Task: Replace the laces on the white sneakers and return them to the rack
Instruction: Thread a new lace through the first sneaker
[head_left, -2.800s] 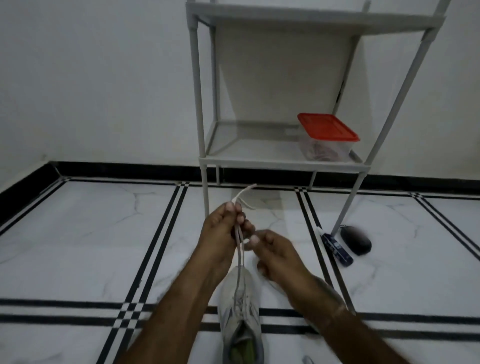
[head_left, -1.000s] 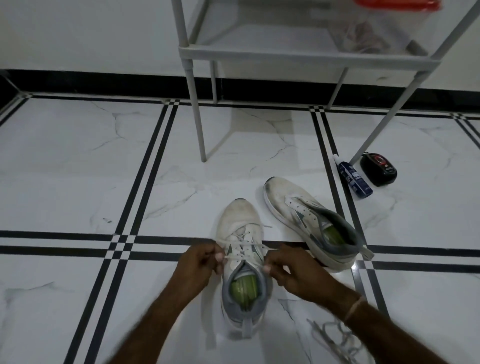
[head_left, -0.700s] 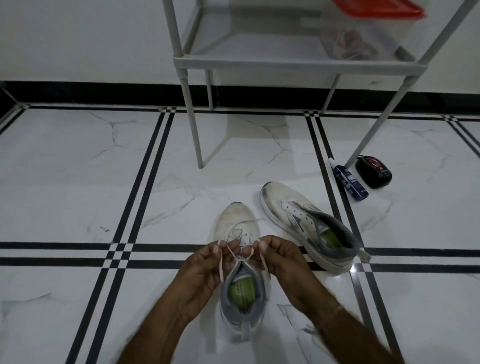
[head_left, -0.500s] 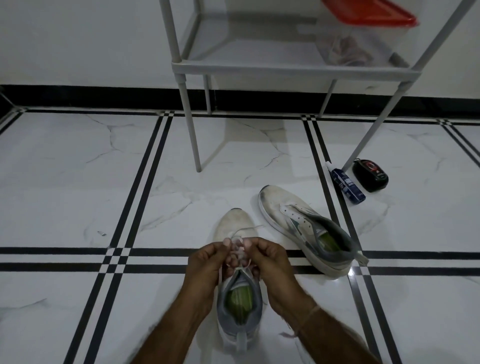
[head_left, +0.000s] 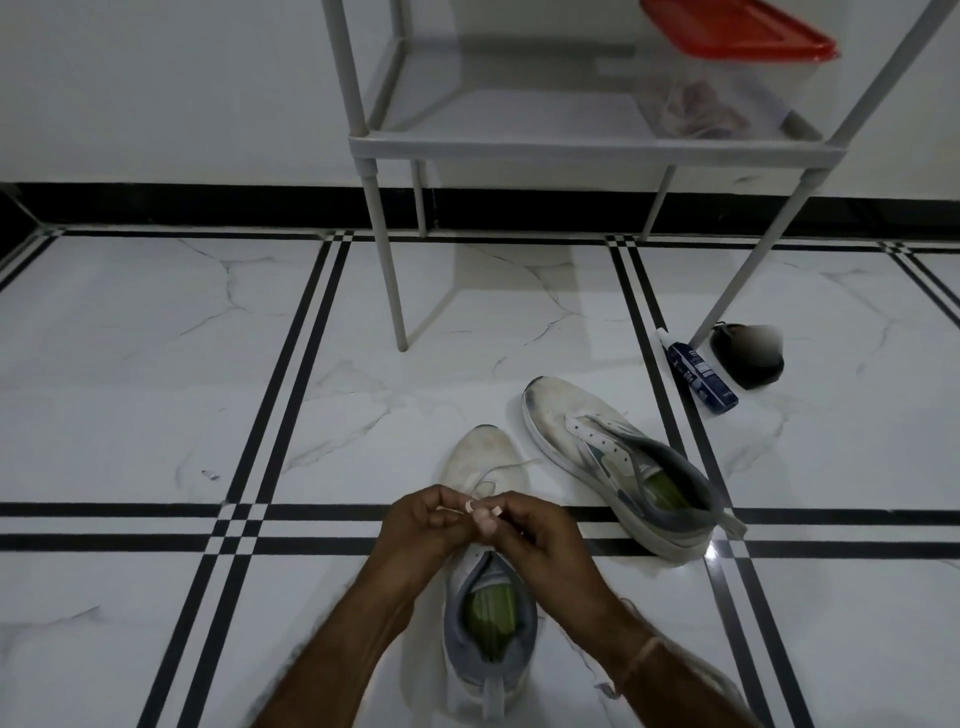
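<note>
Closer together now, left hand (head_left: 422, 525) and right hand (head_left: 543, 535) pinch the lace (head_left: 508, 465); label on blue tube (head_left: 702, 378) unreadable.

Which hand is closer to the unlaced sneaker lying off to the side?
Right. The right hand is close beside the unlaced sneaker, not touching it; the left hand is farther off, on the other side of the near sneaker. Both pinch the lace.

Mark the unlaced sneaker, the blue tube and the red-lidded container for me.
unlaced sneaker (head_left: 558, 415): head view, on its toe.
blue tube (head_left: 702, 378): head view, on the middle of its body.
red-lidded container (head_left: 737, 31): head view, on the lid.
</note>
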